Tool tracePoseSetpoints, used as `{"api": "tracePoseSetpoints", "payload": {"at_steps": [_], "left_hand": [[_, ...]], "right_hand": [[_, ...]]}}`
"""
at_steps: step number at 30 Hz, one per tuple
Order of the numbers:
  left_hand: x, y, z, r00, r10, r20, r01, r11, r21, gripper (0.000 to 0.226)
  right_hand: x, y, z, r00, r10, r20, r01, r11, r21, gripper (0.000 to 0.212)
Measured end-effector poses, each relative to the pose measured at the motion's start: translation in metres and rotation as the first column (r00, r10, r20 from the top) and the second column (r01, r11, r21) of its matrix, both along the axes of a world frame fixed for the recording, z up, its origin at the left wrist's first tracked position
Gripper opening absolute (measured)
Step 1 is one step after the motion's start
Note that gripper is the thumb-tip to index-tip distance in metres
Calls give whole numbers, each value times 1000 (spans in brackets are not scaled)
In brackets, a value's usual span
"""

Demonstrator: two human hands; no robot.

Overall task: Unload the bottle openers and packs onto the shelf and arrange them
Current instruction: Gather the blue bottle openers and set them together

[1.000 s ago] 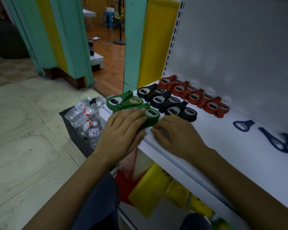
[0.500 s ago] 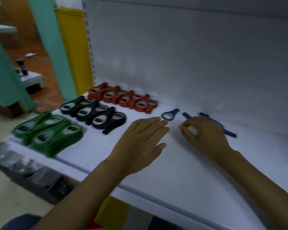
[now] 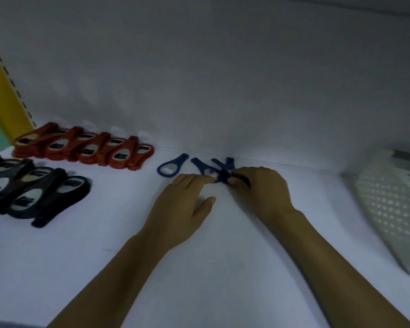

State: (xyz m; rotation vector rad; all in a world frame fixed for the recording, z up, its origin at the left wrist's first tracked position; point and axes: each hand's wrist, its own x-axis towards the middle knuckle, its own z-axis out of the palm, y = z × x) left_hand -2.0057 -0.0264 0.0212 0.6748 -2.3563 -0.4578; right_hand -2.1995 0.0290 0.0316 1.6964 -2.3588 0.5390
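Stacks of red bottle openers line the back left of the white shelf, against the back panel and just right of a yellow upright. In front of them lie stacks of black bottle openers, partly cut off by the left edge of the view.

Right of the red row a single blue opener lies flat by itself, its ring end toward the front. Just beside it lies a second blue opener, its ring end under the fingertips of the left hand. That hand reaches forward low over the shelf, fingers nearly straight, thumb spread to the side.

Next come the crossed blue openers, close to the back panel. The right hand, knuckles up and fingers curled, pinches them at their near ends and hides part of them; how many it holds cannot be told. The two hands almost meet.

At the far right a white perforated basket rests on the shelf, well apart from the hands.
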Motion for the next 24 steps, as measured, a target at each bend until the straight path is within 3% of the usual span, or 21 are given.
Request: {"api": "tracePoseSetpoints", "payload": {"at_steps": [3, 5, 8, 11, 14, 16, 18, 21, 24], "left_hand": [[5, -4, -2, 992, 58, -109, -34, 976, 213, 31], [5, -5, -2, 986, 96, -139, -52, 956, 290, 36], [4, -2, -1, 976, 83, -200, -5, 932, 363, 45], [5, 0, 5, 950, 121, -289, 36, 875, 483, 41], [6, -2, 9, 929, 200, -310, -6, 849, 528, 43], [5, -4, 9, 921, 219, -321, -15, 845, 535, 31], [4, -5, 9, 917, 214, -336, 7, 835, 550, 22], [3, -6, 6, 920, 203, -335, 34, 811, 584, 21], [3, -8, 4, 915, 207, -345, 57, 782, 621, 21]], "right_hand": [[10, 6, 8, 989, -94, 112, 111, 981, -159, 37], [24, 10, 14, 975, -40, 220, 113, 938, -327, 36], [58, 14, 16, 960, 260, 102, -182, 859, -478, 20], [77, 9, 8, 837, 546, 40, -499, 790, -356, 24], [74, 5, 6, 764, 640, 76, -584, 737, -340, 23], [70, 6, 5, 796, 603, 47, -524, 726, -445, 17], [61, 6, 4, 884, 464, 67, -379, 791, -480, 14], [36, 3, 1, 986, 146, 79, -130, 976, -174, 46], [20, 2, 2, 993, 84, 83, -83, 996, -7, 33]]}}
